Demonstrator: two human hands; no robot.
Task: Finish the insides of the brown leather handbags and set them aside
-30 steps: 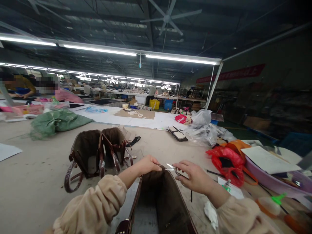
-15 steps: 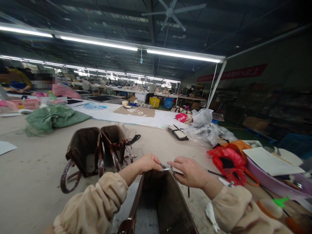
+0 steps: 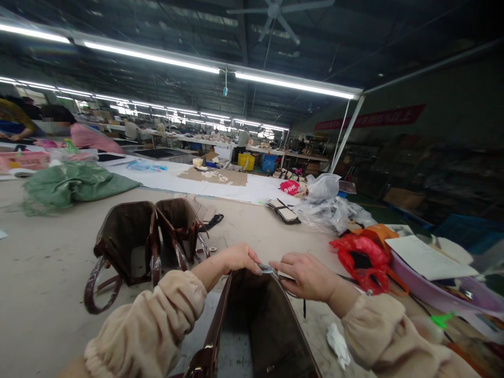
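A dark brown handbag (image 3: 285, 320) stands open in front of me, its lined inside facing up. My left hand (image 3: 242, 258) is closed, thumb and fingers pinching at the bag's far top edge. Just to its right, my right hand (image 3: 301, 274) is closed on a small silvery metal tool (image 3: 266, 269), apparently thread snips, whose tip lies against the left fingertips at that edge. The fingers partly cover the tool. Two similar brown handbags (image 3: 128, 236) with plastic-wrapped handles stand side by side to the left.
Green sacking (image 3: 79, 181) lies at the far left. On the right are clear plastic bags (image 3: 331, 210), a red plastic bag (image 3: 364, 257) and a purple basin (image 3: 417, 273) heaped with things. Crumpled white paper (image 3: 337, 344) lies near my right sleeve. People sit at tables farther back.
My view has shifted slightly, so the surroundings sit a little farther left. Both hands stay at the bag's far edge; the silvery tool has turned slightly between them.
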